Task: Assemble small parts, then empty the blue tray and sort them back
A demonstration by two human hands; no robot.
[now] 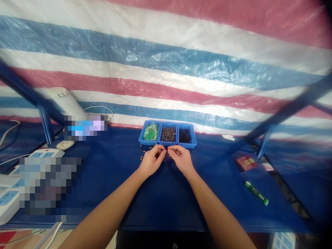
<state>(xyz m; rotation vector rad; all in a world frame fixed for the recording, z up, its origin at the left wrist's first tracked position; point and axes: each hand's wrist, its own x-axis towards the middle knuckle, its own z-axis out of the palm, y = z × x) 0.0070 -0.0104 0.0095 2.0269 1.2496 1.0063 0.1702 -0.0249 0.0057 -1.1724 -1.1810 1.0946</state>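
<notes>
My left hand [151, 160] and my right hand [181, 158] meet over the blue table [160, 193], fingertips pinched together on a tiny part too small to name. Just beyond them stand three joined blue bins: the left bin [150, 132] holds green pieces, the middle bin [168, 134] brownish screws, the right bin [185, 135] dark screws. Several small loose screws [143, 148] lie on the table left of my left hand.
A white power strip [44, 154] and cables lie at the left. At the right lie a red box [246, 162] and a green pen-like tool [256, 192]. Blue shelf posts [46, 124] stand either side, with a striped tarp [166, 69] behind.
</notes>
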